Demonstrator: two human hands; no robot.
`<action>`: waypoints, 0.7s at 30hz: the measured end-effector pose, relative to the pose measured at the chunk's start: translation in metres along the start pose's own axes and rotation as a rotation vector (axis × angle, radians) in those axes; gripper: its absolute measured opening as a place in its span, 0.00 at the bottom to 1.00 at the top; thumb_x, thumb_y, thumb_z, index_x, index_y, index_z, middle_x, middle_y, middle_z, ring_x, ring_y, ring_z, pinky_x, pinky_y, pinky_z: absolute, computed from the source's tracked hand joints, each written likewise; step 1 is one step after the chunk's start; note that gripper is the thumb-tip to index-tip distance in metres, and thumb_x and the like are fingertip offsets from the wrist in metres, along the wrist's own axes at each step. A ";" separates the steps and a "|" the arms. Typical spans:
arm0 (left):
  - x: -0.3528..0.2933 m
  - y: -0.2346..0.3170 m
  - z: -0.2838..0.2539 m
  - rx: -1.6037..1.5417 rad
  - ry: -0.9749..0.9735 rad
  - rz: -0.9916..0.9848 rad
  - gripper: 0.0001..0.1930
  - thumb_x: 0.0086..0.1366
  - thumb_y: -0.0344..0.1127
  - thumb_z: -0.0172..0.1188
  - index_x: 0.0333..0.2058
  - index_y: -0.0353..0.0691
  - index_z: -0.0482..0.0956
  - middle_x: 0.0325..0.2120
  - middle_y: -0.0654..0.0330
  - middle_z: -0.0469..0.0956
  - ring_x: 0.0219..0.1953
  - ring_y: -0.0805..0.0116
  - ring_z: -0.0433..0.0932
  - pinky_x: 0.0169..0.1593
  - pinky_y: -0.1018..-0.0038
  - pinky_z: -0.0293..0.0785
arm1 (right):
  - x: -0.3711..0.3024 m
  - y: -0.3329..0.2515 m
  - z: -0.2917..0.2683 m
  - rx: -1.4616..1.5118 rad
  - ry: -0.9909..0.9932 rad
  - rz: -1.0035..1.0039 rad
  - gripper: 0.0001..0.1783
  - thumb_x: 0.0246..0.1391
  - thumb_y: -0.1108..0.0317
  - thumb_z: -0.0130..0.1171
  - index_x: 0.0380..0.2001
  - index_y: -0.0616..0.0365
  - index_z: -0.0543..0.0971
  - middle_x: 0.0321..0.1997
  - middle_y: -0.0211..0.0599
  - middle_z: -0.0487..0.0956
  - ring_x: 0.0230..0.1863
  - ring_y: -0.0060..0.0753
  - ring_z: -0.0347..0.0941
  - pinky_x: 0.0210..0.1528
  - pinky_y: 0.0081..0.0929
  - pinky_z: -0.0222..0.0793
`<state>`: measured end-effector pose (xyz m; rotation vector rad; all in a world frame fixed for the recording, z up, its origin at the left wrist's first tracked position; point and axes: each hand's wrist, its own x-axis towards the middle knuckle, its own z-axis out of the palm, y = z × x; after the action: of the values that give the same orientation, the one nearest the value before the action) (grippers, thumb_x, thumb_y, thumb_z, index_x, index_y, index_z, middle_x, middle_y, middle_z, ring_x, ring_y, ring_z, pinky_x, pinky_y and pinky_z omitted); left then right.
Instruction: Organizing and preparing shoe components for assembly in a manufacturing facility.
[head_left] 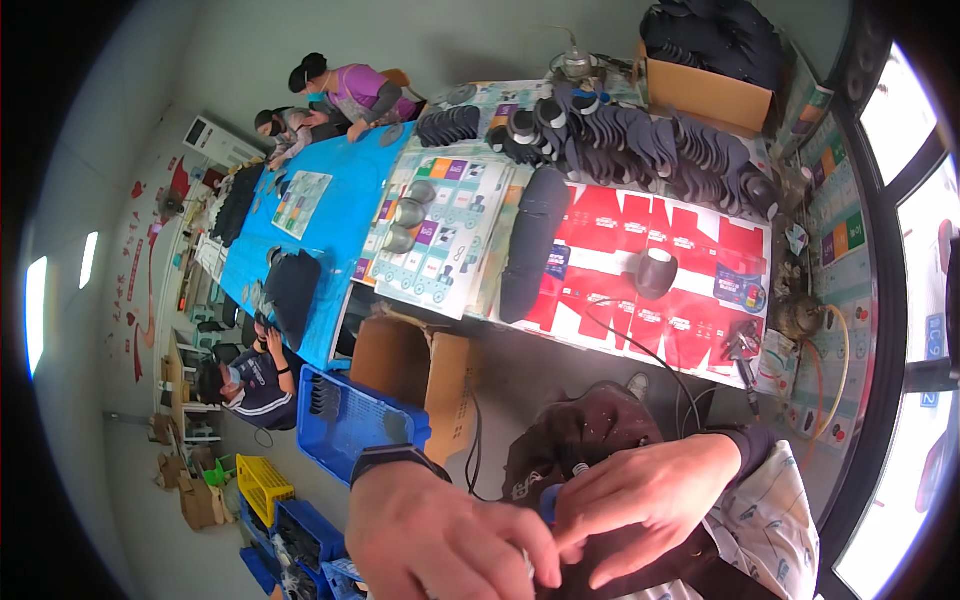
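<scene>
Both left hand [440, 530] and right hand [640, 495] are held close together before the red-and-white sheet [700, 305], seemingly for steadiness, fingers bent, any grasp impossible to tell.

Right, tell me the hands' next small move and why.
I'd probably ease the right hand slightly aside: it seems to cover part of the small blue object, too hidden to identify, with the left hand close by.
</scene>
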<state>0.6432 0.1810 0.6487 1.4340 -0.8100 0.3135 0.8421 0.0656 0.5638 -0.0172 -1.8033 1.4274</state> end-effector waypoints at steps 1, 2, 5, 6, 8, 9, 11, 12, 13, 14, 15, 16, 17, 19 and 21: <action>-0.008 0.010 0.004 0.005 -0.024 0.025 0.12 0.75 0.43 0.62 0.34 0.44 0.87 0.42 0.61 0.82 0.45 0.62 0.80 0.58 0.53 0.68 | 0.010 0.001 0.005 -0.004 -0.010 0.005 0.31 0.61 0.65 0.72 0.61 0.70 0.72 0.51 0.53 0.78 0.46 0.61 0.76 0.53 0.44 0.75; -0.015 0.021 0.009 0.010 -0.045 0.049 0.10 0.74 0.39 0.63 0.33 0.44 0.86 0.43 0.60 0.82 0.46 0.61 0.80 0.58 0.53 0.68 | 0.020 0.001 0.009 -0.004 -0.048 0.074 0.29 0.62 0.65 0.71 0.60 0.70 0.73 0.50 0.52 0.79 0.45 0.60 0.77 0.51 0.43 0.75; -0.038 0.059 0.020 0.128 -0.017 0.012 0.08 0.72 0.35 0.64 0.31 0.44 0.85 0.39 0.62 0.83 0.44 0.62 0.81 0.60 0.51 0.67 | 0.060 0.009 0.031 -0.051 0.084 0.048 0.25 0.63 0.68 0.69 0.58 0.69 0.75 0.46 0.48 0.81 0.43 0.56 0.78 0.47 0.41 0.76; -0.046 0.071 0.025 0.217 0.004 -0.024 0.09 0.72 0.35 0.65 0.30 0.44 0.85 0.37 0.62 0.84 0.43 0.62 0.82 0.60 0.50 0.66 | 0.071 0.012 0.036 -0.045 0.134 0.019 0.29 0.61 0.65 0.71 0.60 0.68 0.73 0.50 0.48 0.79 0.47 0.53 0.77 0.50 0.39 0.75; -0.061 0.090 0.038 0.353 0.110 -0.023 0.09 0.71 0.35 0.65 0.29 0.43 0.85 0.34 0.63 0.85 0.40 0.62 0.83 0.61 0.49 0.65 | 0.090 0.018 0.047 0.029 0.115 0.024 0.39 0.57 0.60 0.75 0.65 0.66 0.69 0.59 0.48 0.76 0.56 0.49 0.76 0.56 0.37 0.74; -0.068 0.100 0.045 0.497 0.206 -0.008 0.08 0.70 0.34 0.66 0.29 0.42 0.85 0.35 0.62 0.86 0.39 0.62 0.83 0.61 0.48 0.65 | 0.098 0.021 0.053 0.095 0.048 0.062 0.44 0.55 0.57 0.77 0.67 0.66 0.67 0.63 0.48 0.75 0.61 0.47 0.76 0.59 0.37 0.74; -0.083 0.115 0.055 0.661 0.307 0.024 0.07 0.69 0.34 0.67 0.29 0.42 0.84 0.34 0.62 0.87 0.39 0.63 0.82 0.61 0.48 0.64 | 0.109 0.024 0.064 0.163 -0.084 0.265 0.44 0.53 0.60 0.79 0.67 0.66 0.68 0.58 0.47 0.78 0.56 0.46 0.78 0.56 0.37 0.75; -0.090 0.121 0.058 0.674 0.317 0.028 0.07 0.69 0.34 0.67 0.29 0.42 0.84 0.34 0.62 0.87 0.39 0.63 0.82 0.61 0.48 0.64 | 0.115 0.026 0.069 0.191 -0.123 0.356 0.32 0.57 0.58 0.73 0.59 0.61 0.74 0.53 0.41 0.79 0.54 0.41 0.77 0.57 0.36 0.74; -0.096 0.126 0.061 0.638 0.320 0.059 0.07 0.69 0.34 0.66 0.29 0.43 0.84 0.34 0.62 0.87 0.40 0.62 0.82 0.60 0.48 0.65 | 0.121 0.030 0.073 0.188 -0.117 0.281 0.23 0.62 0.63 0.70 0.55 0.63 0.78 0.45 0.41 0.81 0.45 0.40 0.79 0.47 0.33 0.74; -0.102 0.130 0.063 0.602 0.321 0.089 0.07 0.69 0.34 0.66 0.29 0.44 0.84 0.34 0.61 0.87 0.41 0.62 0.82 0.59 0.49 0.65 | 0.126 0.033 0.075 0.185 -0.110 0.205 0.15 0.67 0.68 0.66 0.51 0.66 0.81 0.37 0.41 0.83 0.36 0.40 0.80 0.37 0.31 0.74; -0.108 0.136 0.063 0.533 0.284 0.104 0.08 0.69 0.34 0.66 0.29 0.45 0.83 0.36 0.62 0.88 0.41 0.64 0.81 0.56 0.52 0.66 | 0.129 0.033 0.074 0.208 -0.117 0.309 0.12 0.67 0.69 0.65 0.49 0.66 0.81 0.35 0.40 0.82 0.32 0.38 0.79 0.33 0.31 0.72; -0.113 0.142 0.063 0.544 0.290 0.109 0.08 0.69 0.34 0.66 0.29 0.45 0.83 0.36 0.62 0.88 0.41 0.64 0.81 0.56 0.52 0.66 | 0.131 0.034 0.072 0.213 -0.128 0.411 0.09 0.67 0.71 0.66 0.44 0.65 0.82 0.32 0.39 0.82 0.29 0.38 0.78 0.30 0.32 0.68; -0.118 0.147 0.064 0.472 0.243 0.114 0.08 0.70 0.34 0.65 0.29 0.45 0.83 0.36 0.63 0.87 0.40 0.65 0.80 0.55 0.54 0.65 | 0.133 0.037 0.071 0.177 -0.096 0.363 0.08 0.66 0.71 0.67 0.41 0.65 0.82 0.31 0.39 0.81 0.29 0.37 0.77 0.29 0.32 0.67; -0.126 0.154 0.067 0.412 0.203 0.129 0.07 0.69 0.35 0.65 0.29 0.46 0.84 0.34 0.66 0.87 0.37 0.68 0.76 0.53 0.59 0.64 | 0.136 0.042 0.066 0.220 -0.058 0.334 0.09 0.65 0.71 0.68 0.34 0.66 0.79 0.30 0.40 0.80 0.27 0.37 0.75 0.28 0.31 0.63; -0.134 0.159 0.072 0.462 0.227 0.138 0.07 0.69 0.35 0.65 0.29 0.46 0.84 0.33 0.66 0.86 0.36 0.68 0.75 0.52 0.60 0.64 | 0.139 0.048 0.065 0.288 -0.008 0.243 0.09 0.65 0.73 0.67 0.32 0.65 0.79 0.31 0.42 0.81 0.30 0.42 0.75 0.35 0.38 0.68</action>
<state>0.4251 0.1733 0.6753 1.7325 -0.6761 0.7946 0.6893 0.0959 0.6029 -0.0852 -1.6285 1.8516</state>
